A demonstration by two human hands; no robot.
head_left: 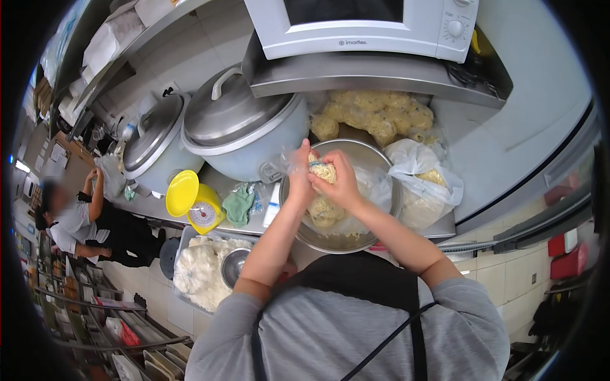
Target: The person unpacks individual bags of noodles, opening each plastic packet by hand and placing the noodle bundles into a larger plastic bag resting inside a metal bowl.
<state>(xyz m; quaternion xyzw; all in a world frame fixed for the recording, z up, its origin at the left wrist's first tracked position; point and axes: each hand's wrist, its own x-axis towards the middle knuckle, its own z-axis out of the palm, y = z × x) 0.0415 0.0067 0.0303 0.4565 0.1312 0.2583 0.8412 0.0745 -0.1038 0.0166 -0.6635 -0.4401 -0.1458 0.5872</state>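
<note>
Both hands meet above a large steel bowl [395,213] on the counter. Between them is a small clear plastic bag of noodles [324,170]. My right hand [342,184] wraps round its near side. My left hand [298,178] grips it from the left, thumb pointing up, and some loose plastic blurs beside that hand. More bagged noodles [325,213] lie in the bowl below, partly hidden by my wrists, with clear plastic [372,190] on the right side. Right of the bowl sits a white plastic bag [422,184] with noodles in it.
Behind the bowl, bagged noodles [381,111] are piled under a shelf [381,73] bearing a microwave [356,44]. Leftward stand two large lidded pots [248,133], a yellow scale [203,209] and a green cloth [238,205]. A tub of white food [206,273] is lower left; a co-worker [95,222] stands beyond.
</note>
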